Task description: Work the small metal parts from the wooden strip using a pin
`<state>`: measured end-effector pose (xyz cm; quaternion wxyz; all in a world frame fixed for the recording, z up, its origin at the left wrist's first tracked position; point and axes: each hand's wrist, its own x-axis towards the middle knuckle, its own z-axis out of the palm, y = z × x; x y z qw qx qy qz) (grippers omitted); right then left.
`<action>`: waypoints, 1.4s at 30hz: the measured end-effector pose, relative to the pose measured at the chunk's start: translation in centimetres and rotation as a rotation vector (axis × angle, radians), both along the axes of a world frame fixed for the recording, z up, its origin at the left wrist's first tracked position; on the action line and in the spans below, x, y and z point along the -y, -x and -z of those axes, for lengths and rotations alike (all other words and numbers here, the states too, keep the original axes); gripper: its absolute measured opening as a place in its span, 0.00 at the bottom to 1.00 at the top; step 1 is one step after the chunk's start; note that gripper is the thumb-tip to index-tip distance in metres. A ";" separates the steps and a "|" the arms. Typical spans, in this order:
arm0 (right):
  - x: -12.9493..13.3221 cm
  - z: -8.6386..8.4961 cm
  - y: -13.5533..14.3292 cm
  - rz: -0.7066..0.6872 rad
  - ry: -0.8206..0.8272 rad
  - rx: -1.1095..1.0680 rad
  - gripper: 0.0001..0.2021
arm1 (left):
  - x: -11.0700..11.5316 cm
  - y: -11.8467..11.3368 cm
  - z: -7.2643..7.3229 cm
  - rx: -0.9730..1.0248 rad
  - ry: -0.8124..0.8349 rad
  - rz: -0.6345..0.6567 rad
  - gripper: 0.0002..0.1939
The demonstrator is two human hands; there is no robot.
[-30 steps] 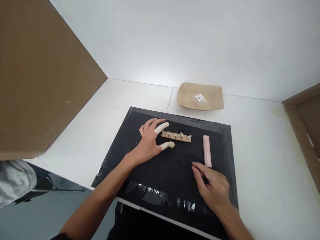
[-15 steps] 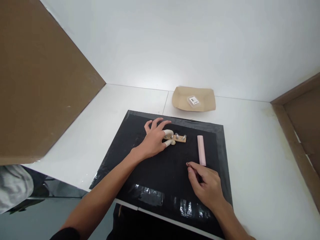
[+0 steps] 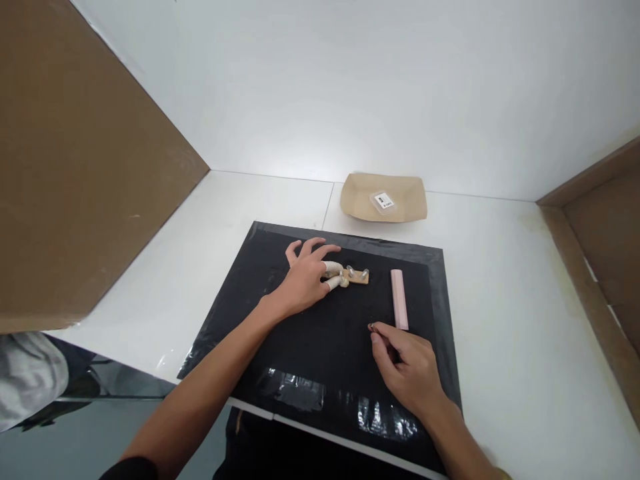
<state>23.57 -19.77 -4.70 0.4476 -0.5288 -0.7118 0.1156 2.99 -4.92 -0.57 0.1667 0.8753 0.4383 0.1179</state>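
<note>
My left hand reaches over the black mat, with pale finger cots on thumb and forefinger. These two are closed on the left end of a narrow tan strip, whose far part they partly hide. Rounded silvery pieces stand tilted along the strip, one of them right at the fingertips. The other fingers are raised and spread. My right hand is closed in a pinch lower right. A tiny dark, shiny thing shows at its fingertips, too small to name.
A pink bar-shaped block lies just beyond my right hand on the black mat. Behind the mat stands a brown paper tray with a small labelled clear case in it. A brown panel rises at the left.
The whole view has shifted slightly left. Both hands keep about the same pose and place on the mat; the left fingertips have drawn slightly closer together.
</note>
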 end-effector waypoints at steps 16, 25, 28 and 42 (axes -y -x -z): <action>0.0 0.0 0.0 -0.015 -0.010 0.009 0.06 | 1.2 0.0 0.4 0.040 -0.172 -0.027 0.07; 0.1 0.2 -0.1 -0.006 0.006 0.013 0.06 | 6.9 0.1 -1.3 0.163 -0.191 -0.144 0.04; 0.1 0.3 -0.1 -0.010 0.013 0.019 0.06 | 8.1 0.2 0.1 0.182 -0.123 -0.225 0.03; 0.1 0.4 -0.3 -0.010 -0.002 0.041 0.07 | 7.9 1.6 1.8 0.205 -0.002 -0.271 0.13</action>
